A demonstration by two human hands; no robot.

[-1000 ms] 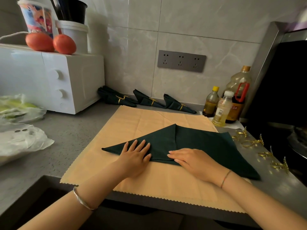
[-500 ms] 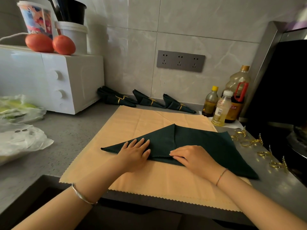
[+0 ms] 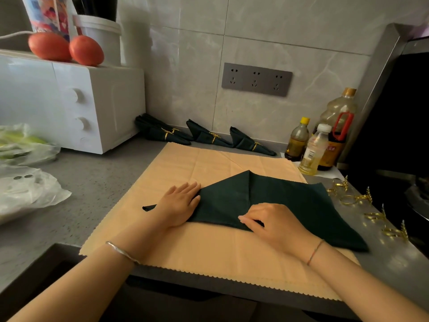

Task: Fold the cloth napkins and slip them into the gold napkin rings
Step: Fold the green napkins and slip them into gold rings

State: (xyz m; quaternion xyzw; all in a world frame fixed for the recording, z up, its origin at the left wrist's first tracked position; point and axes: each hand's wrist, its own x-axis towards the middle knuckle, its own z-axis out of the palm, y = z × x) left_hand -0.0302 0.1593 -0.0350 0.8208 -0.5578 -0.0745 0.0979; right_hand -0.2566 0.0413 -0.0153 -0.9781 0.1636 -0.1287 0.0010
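A dark green napkin (image 3: 290, 201) lies folded into a wide triangle on a tan mat (image 3: 209, 249). My left hand (image 3: 178, 205) lies flat with straight fingers on the napkin's left wing; the wing's tip pokes out past my wrist. My right hand (image 3: 276, 226) is arched, its curled fingers and thumb pinching the napkin's near edge at the centre fold. Several gold napkin rings (image 3: 355, 199) lie loose on the counter to the right. Three finished napkins in rings (image 3: 209, 137) lie against the back wall.
A white microwave (image 3: 69, 101) with two tomatoes (image 3: 67, 48) on top stands at the back left. Plastic bags (image 3: 25, 194) lie on the left counter. Oil bottles (image 3: 313, 149) stand at the back right, beside a dark stove area (image 3: 406, 159). A sink edge (image 3: 46, 263) is near left.
My left hand slid left along the napkin toward its left corner. My right hand went from flat to arched, its fingers curling onto the near edge at the centre.
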